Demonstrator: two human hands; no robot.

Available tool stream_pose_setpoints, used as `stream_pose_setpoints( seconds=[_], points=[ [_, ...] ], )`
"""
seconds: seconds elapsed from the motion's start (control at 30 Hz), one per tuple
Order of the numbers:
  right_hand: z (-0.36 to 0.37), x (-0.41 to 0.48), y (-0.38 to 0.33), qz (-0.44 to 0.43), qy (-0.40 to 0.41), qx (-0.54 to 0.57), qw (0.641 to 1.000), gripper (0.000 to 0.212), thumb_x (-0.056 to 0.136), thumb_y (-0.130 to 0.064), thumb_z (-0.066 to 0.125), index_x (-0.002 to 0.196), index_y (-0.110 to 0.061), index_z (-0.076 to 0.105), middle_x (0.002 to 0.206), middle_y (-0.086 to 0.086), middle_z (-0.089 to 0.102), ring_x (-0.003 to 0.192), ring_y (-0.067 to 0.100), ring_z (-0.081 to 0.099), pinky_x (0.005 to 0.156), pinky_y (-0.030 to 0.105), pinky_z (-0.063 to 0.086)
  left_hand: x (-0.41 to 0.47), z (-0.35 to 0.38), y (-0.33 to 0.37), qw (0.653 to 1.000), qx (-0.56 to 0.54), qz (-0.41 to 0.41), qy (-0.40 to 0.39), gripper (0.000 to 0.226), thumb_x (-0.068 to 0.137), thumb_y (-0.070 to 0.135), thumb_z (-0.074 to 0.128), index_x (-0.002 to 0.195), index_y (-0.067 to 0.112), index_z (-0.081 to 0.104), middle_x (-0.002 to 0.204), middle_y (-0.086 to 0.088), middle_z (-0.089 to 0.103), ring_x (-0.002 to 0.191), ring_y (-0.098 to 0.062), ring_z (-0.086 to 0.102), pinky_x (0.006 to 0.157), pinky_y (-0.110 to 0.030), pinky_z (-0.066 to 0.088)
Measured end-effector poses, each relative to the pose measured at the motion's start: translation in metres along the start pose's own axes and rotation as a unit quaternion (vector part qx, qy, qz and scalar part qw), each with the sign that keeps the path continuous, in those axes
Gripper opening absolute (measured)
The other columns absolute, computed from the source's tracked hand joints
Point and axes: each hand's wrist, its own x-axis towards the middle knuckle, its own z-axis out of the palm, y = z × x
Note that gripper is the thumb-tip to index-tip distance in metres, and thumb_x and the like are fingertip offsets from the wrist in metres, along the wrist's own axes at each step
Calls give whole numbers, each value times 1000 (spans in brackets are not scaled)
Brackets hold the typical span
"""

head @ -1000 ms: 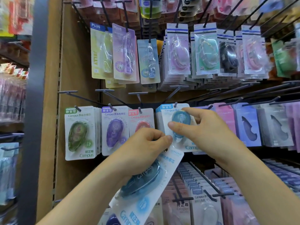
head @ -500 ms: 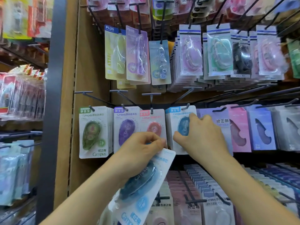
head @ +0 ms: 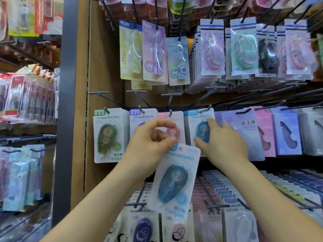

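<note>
Pinching the top edge of a loose white card pack with a dark blue correction-tape blister (head: 176,179), the left hand (head: 152,142) had brought it up from the slanted, lower position of a second earlier. The pack now hung nearly upright beneath the curled thumb and fingers, its top corner close to the right hand's thumb. The right hand (head: 225,144) stayed on the matching blue pack on the hook (head: 201,130), thumb below the blister and forefinger above it, holding that pack steady just right of the left hand. Above the right forefinger stood the dark metal peg (head: 208,108) carrying that stack. The lift probably meant the loose pack was being lined up for that peg, though its hang hole was not yet near the tip. Behind the left hand's fingers hung a pink-blistered pack (head: 174,132), and further to that hand's left a green-blistered pack (head: 107,137).
</note>
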Motion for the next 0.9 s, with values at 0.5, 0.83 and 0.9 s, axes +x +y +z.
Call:
stream_pose_setpoints(
  seconds=[0.5,0.83,0.9],
  points=[
    [-29,-78,22,-49,-98,636,764,61,76,-18,69,126,-48,52,87,16,76,86,26,74,77,41,61,12,36,-2,988,-118,58,86,17,89,-2,64,85,15,65,72,-8,66,65,-14,61,60,-28,51],
    [-15,-68,34,1,23,656,754,33,91,1,61,100,-28,73,84,12,76,79,30,74,70,44,60,4,50,-14,994,-87,43,-45,50,80,31,78,122,39,53,89,3,75,82,-6,66,82,-31,56],
    [-13,-64,36,8,70,649,758,30,92,0,60,97,-25,75,85,8,76,81,29,73,72,42,60,-4,55,-14,993,-61,64,-82,64,83,16,76,132,41,42,75,13,72,64,-1,62,66,-15,50]
  ],
)
